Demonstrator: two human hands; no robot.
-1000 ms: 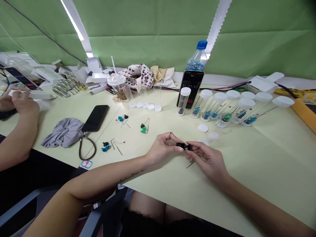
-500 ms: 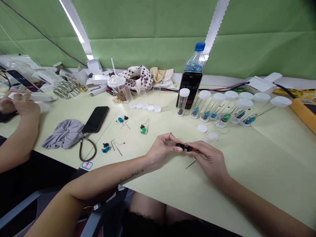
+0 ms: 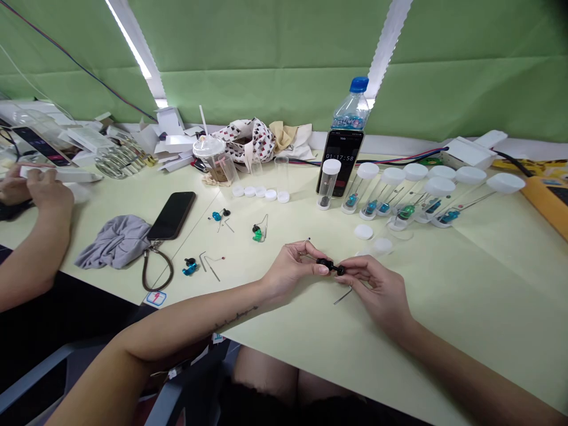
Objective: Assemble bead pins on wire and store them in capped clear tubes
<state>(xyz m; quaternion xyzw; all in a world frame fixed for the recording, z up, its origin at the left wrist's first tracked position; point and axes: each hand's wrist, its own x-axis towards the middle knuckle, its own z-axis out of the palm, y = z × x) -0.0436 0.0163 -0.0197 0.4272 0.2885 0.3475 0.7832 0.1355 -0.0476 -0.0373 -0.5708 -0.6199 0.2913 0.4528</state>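
Between my two hands is a small black part [image 3: 327,264] with a round knob at its right end. My left hand [image 3: 290,264] pinches its left side, and a thin wire with a dark tip sticks up past the fingers. My right hand [image 3: 377,284] has thumb and fingers closed at the knob end. A small L-shaped metal key [image 3: 343,296] lies on the table below the part. To the left lie a green part [image 3: 257,234] and blue parts [image 3: 190,268], with bent wires beside them. White caps [image 3: 364,231] rest behind my right hand.
Capped clear tubes [image 3: 368,171] stand at the back right, near a phone [image 3: 341,148] leaning on a bottle [image 3: 350,109]. Another phone [image 3: 172,215] and a grey cloth [image 3: 114,239] lie left. Another person's hands [image 3: 47,186] work at the far left.
The black part has tilted slightly, its knob end now a little lower. My right fingers have shifted slightly around the knob. The other person's hands moved a little.
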